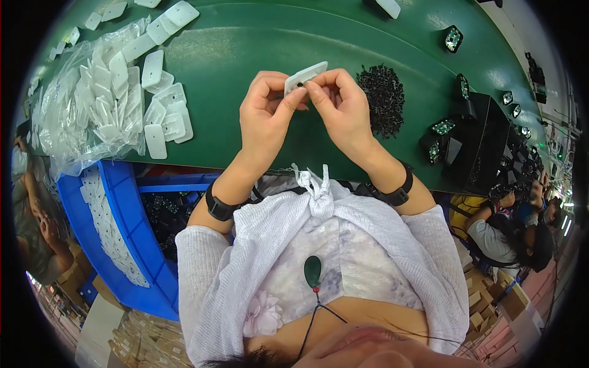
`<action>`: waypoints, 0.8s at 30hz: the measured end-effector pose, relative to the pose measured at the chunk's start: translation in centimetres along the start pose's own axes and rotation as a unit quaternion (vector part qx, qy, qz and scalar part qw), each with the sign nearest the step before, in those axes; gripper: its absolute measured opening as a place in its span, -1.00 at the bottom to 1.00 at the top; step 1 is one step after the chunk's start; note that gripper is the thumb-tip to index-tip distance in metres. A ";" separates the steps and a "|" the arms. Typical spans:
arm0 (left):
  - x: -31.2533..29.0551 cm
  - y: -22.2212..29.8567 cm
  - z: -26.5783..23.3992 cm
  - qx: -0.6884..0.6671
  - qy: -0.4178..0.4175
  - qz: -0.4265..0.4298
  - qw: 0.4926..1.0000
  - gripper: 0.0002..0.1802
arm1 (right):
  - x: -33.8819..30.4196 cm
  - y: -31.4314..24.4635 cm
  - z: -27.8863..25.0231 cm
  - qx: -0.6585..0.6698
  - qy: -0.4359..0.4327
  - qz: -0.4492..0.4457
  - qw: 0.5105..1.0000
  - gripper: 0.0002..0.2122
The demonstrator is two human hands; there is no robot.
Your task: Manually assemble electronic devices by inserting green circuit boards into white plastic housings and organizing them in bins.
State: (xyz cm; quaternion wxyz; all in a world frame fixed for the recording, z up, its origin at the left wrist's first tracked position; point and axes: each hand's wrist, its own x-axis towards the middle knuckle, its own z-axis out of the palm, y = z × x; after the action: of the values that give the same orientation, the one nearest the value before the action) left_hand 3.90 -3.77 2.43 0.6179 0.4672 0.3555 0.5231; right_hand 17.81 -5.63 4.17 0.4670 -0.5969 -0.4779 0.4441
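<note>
A small white plastic cover (314,71) is held up at a tilt over the green table, between both my hands. My left hand (267,113) grips its left end, thumb toward the middle. My right hand (343,110) is closed on the near right side, its thumb tip close to the left one. A tiny black part (300,84) shows on the cover beside the thumbs; whether it sits in a hole I cannot tell. Just right of my right hand lies a heap of small black parts (381,100). The fingers behind the cover are partly hidden.
On the green table (245,49), a clear plastic bag (67,110) of white covers lies left, with loose covers (172,113) beside it. Black housings with green circuit boards (443,127) stand right, near a black box (481,144). Blue bins (132,227) sit below the table's left edge.
</note>
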 end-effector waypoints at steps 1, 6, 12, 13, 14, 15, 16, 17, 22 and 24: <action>0.0 -0.1 -0.2 0.036 0.004 0.013 0.999 -0.88 | -0.1 0.3 0.1 0.000 0.001 0.000 1.000 -0.89; -0.1 0.7 -0.1 0.017 0.018 -0.004 1.000 -0.89 | 0.1 0.8 -0.4 -0.099 0.023 -0.149 0.984 -0.80; 0.0 1.2 -0.4 -0.034 0.000 -0.067 0.997 -0.91 | 0.9 -0.9 -2.5 -0.140 -0.004 -0.166 0.976 -0.66; 0.0 1.3 -0.4 -0.030 -0.004 -0.070 0.997 -0.91 | 1.1 -0.9 -2.7 -0.141 -0.029 -0.157 0.977 -0.65; 0.0 1.3 -0.5 -0.032 -0.009 -0.071 0.997 -0.91 | 1.2 -0.9 -2.9 -0.144 -0.024 -0.155 0.977 -0.65; 0.0 1.3 -0.5 -0.025 -0.010 -0.071 0.997 -0.91 | 1.3 -1.1 -3.1 -0.136 -0.038 -0.138 0.980 -0.67; 0.0 1.3 -0.5 -0.019 -0.012 -0.070 0.997 -0.92 | 1.4 -1.2 -3.3 -0.128 -0.051 -0.121 0.983 -0.69; 0.0 1.3 -0.5 -0.025 -0.020 -0.072 0.997 -0.92 | 1.6 -1.2 -3.3 -0.134 -0.044 -0.119 0.983 -0.69; 0.3 1.1 -0.8 -0.008 -0.047 -0.095 0.994 -0.93 | 2.1 -1.4 -3.5 -0.144 -0.121 -0.075 0.979 -0.80; 0.5 1.0 -1.1 0.005 -0.062 -0.104 0.993 -0.93 | 2.1 -1.4 -3.6 -0.165 -0.111 -0.077 0.977 -0.80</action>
State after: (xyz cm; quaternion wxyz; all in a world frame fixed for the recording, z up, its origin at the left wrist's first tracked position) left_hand 2.66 -3.01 3.02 0.6875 0.4621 0.3660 0.4241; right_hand 21.39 -3.88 5.97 0.3388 -0.5741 -0.6381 0.3853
